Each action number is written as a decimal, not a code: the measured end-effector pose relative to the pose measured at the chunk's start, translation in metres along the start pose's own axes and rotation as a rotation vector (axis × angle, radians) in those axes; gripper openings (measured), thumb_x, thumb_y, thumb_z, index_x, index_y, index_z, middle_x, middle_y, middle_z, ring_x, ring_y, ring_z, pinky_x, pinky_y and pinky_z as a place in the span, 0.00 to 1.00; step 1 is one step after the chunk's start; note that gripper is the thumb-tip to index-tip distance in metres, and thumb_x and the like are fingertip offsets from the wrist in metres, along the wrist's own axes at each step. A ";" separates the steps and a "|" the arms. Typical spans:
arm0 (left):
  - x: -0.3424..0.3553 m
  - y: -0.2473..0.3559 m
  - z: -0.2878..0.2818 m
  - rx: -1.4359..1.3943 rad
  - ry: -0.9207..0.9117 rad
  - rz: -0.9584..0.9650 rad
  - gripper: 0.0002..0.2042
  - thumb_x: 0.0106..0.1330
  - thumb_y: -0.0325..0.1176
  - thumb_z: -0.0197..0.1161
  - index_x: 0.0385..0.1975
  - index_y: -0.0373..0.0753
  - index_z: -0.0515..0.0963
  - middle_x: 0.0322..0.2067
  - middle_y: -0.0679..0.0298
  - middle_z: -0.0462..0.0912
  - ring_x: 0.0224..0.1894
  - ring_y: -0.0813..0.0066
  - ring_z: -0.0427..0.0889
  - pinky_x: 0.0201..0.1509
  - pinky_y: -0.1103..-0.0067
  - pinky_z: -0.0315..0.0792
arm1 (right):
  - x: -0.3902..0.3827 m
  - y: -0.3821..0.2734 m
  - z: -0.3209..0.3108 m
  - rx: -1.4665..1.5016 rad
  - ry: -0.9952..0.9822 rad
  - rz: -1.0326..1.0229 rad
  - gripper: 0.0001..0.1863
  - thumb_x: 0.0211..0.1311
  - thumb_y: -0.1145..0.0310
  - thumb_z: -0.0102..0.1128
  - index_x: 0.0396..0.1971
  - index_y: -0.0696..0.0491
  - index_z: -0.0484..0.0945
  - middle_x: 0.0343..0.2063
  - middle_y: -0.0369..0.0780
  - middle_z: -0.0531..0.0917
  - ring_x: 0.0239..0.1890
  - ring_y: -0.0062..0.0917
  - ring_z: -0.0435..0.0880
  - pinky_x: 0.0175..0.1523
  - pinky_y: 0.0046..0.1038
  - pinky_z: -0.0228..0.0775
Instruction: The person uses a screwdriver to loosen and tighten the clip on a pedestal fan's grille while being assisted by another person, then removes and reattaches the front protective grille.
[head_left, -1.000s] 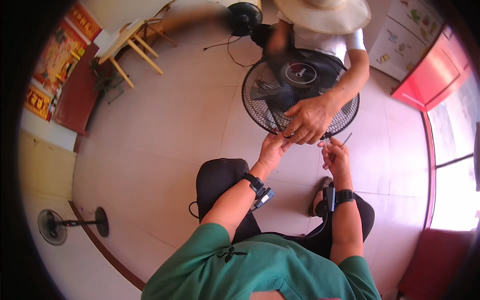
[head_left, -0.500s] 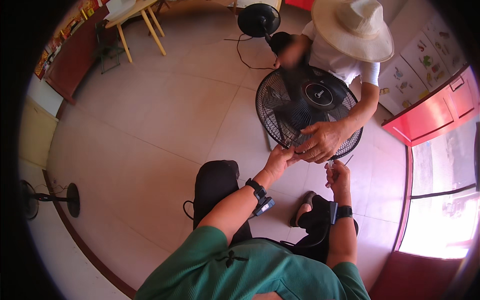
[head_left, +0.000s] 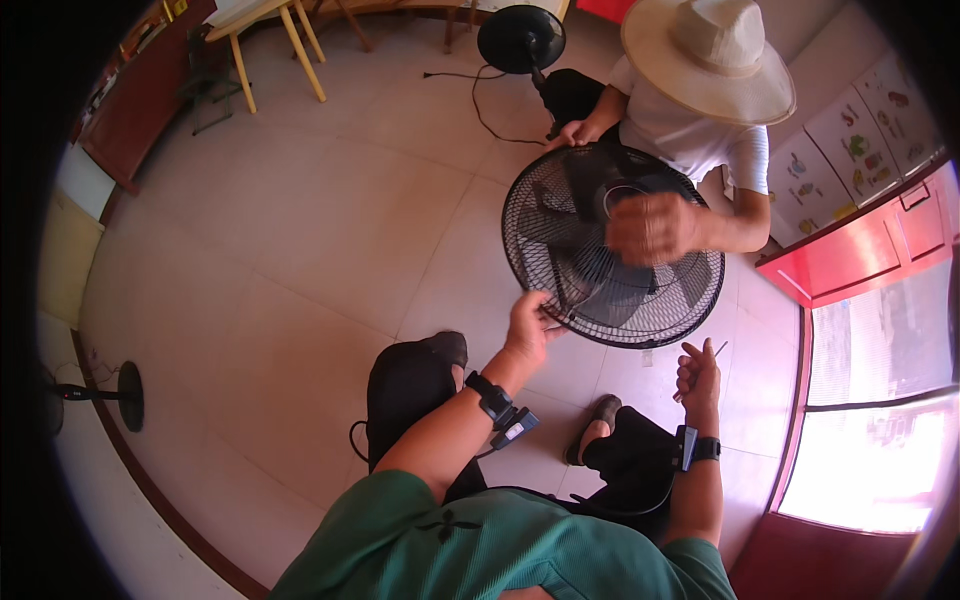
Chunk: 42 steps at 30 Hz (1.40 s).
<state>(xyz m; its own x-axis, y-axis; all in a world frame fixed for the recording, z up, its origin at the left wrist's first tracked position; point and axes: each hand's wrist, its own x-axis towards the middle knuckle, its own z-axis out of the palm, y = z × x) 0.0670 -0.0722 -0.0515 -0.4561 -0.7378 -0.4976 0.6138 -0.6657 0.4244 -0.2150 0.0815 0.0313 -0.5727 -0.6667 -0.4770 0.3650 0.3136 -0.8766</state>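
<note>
Head view: where is the fan [head_left: 565, 240] relative to the wearer's two hands?

Straight ahead, on the far side of both. Its dark mesh cage reaches roughly from one hand across to the other, with the near rim closest to them.

Which hand is nearer?

Left, plainly. The left grip [head_left: 527, 326] is clamped on the near-left rim, thumb on the upper side, the other fingers seemingly underneath. The right grip [head_left: 698, 371] stands apart from the cage, just off its near-right edge.

Is that right one bare?

No, its fingers are folded around a thin rod [head_left: 721, 349]. The rod's long axis slants from near left to far right, so its far end points past the right side of the cage rather than at the rim. What kind of tool it is, I can't tell.

Does the fan have a long axis too?

Not really; it's round.

Who else is on it?

A co-worker [head_left: 655, 115] sits or crouches at the far side. One of their hands [head_left: 573, 133] is on the far-left rim; the other [head_left: 652, 228], blurred, is over the hub, and I can't tell whether it touches the mesh.

Anything behind?

Yes, a round black base [head_left: 521, 40] with a cord [head_left: 480, 112] on the floor [head_left: 330, 230], far and left of the co-worker.
</note>
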 end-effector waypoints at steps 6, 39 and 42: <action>0.025 0.000 -0.006 0.303 0.389 0.257 0.35 0.59 0.63 0.59 0.55 0.42 0.60 0.48 0.61 0.69 0.47 0.68 0.73 0.37 0.63 0.77 | 0.016 -0.004 0.026 -0.083 -0.039 -0.102 0.37 0.65 0.40 0.48 0.48 0.67 0.71 0.18 0.35 0.74 0.12 0.13 0.62 0.13 0.17 0.49; -0.042 0.046 0.051 0.172 -0.133 -0.123 0.21 0.66 0.47 0.59 0.29 0.31 0.68 0.23 0.48 0.78 0.15 0.63 0.79 0.19 0.74 0.76 | 0.034 -0.042 0.020 -0.309 0.345 -0.422 0.22 0.68 0.55 0.53 0.17 0.53 0.68 0.07 0.28 0.63 0.04 0.10 0.53 0.08 0.18 0.41; -0.041 0.045 0.051 0.179 -0.130 -0.130 0.20 0.66 0.46 0.59 0.30 0.31 0.68 0.24 0.47 0.79 0.14 0.63 0.79 0.19 0.74 0.75 | 0.033 -0.047 0.028 -0.128 0.267 -0.360 0.20 0.68 0.56 0.53 0.22 0.55 0.72 0.07 0.28 0.62 0.04 0.11 0.53 0.07 0.18 0.40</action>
<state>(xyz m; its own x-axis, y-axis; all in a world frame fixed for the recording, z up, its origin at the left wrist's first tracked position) 0.0806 -0.0775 0.0270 -0.6096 -0.6455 -0.4601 0.4265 -0.7563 0.4961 -0.2303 0.0263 0.0587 -0.8216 -0.5559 -0.1264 0.0250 0.1863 -0.9822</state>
